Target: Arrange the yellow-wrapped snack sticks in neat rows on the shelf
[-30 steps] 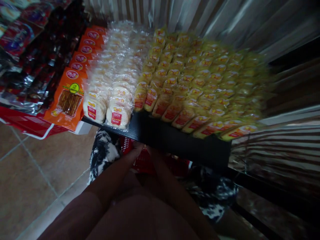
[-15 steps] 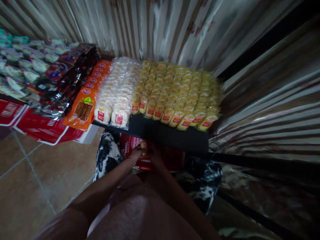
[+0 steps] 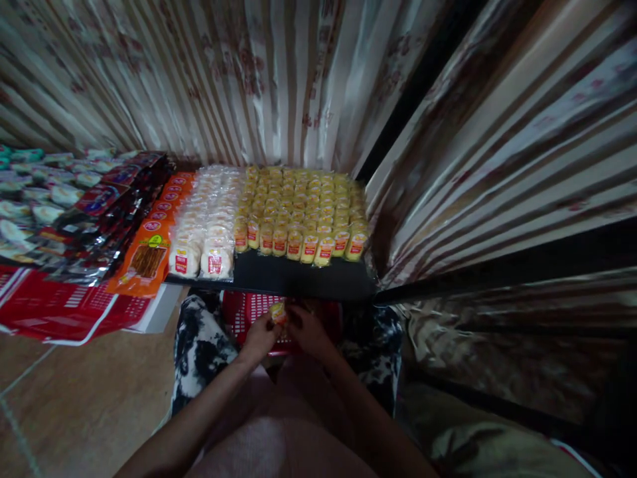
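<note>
Over the red plastic basket [image 3: 239,312] between my knees, I have a small wrapped snack cake [image 3: 277,312] with a yellow and red label. My left hand [image 3: 259,337] grips its left side with thumb and fingers. On the other side, my right hand [image 3: 309,332] is closed, its fingertips pinching at the cake's right edge; shadow partly hides them. Just beyond, rows of matching yellow snack cakes [image 3: 303,219] cover the black tabletop [image 3: 298,273]. White round packaged cakes [image 3: 216,259] lie in two columns to their left.
Orange snack packets [image 3: 144,255] and a pile of dark packets [image 3: 94,212] lie farther left. Another red basket [image 3: 70,309] stands below them. A striped curtain [image 3: 279,79] hangs behind the table, and a dark bar [image 3: 497,272] runs off to the right.
My view has shifted, so the table appears lower and farther left. The wrapped cake between my hands has come up and its label now shows.
</note>
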Available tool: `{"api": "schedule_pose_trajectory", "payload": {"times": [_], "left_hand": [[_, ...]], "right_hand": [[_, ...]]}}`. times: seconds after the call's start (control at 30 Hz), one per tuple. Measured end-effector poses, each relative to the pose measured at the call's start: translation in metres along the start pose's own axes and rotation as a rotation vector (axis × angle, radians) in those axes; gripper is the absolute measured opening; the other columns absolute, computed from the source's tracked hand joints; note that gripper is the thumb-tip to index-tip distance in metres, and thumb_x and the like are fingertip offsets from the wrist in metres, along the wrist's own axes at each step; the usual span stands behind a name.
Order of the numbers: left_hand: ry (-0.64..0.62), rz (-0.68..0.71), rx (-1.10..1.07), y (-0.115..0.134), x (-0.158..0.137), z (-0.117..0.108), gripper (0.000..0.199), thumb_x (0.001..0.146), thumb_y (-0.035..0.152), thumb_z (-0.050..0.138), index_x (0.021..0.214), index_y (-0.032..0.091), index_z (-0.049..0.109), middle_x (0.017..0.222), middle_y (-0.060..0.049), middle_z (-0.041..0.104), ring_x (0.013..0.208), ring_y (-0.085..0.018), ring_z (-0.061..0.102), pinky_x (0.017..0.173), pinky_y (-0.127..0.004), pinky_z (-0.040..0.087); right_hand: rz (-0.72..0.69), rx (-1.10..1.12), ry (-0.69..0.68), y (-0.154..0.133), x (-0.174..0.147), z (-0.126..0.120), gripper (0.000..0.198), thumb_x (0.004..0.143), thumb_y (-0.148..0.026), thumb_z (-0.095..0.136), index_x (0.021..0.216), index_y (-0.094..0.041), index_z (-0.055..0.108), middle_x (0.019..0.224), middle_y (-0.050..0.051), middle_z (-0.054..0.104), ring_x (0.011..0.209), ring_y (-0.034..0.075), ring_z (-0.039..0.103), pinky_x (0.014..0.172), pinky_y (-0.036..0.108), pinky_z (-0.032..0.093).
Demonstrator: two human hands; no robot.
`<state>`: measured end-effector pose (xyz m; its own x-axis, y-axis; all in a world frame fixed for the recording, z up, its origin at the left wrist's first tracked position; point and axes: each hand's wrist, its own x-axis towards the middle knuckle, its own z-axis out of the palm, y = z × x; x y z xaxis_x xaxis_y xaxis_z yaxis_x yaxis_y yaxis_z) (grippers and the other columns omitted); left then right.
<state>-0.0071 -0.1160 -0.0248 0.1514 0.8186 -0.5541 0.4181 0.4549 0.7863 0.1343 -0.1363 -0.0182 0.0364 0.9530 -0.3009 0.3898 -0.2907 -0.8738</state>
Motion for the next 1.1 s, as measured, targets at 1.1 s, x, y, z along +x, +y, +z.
{"api": "schedule_pose_trajectory", "payload": {"times": [1.1], "left_hand": [[0.117,0.782,0.243,0.137,0.021,0.083,0.039,0.083,0.019,0.04,0.121,0.015,0.048,0.116,-0.012,0.057,0.107,-0.02,0.054,0.096,-0.037,0.044]], "right_hand": [[-0.099,0.07,0.992,-0.024,0.039,-0.09,0.038,0.076,-0.044,0.051,0.102,-0.017,0.048,0.097,0.01,0.059,0.084,0.019,0.058,0.076,0.033,0.046]]}}
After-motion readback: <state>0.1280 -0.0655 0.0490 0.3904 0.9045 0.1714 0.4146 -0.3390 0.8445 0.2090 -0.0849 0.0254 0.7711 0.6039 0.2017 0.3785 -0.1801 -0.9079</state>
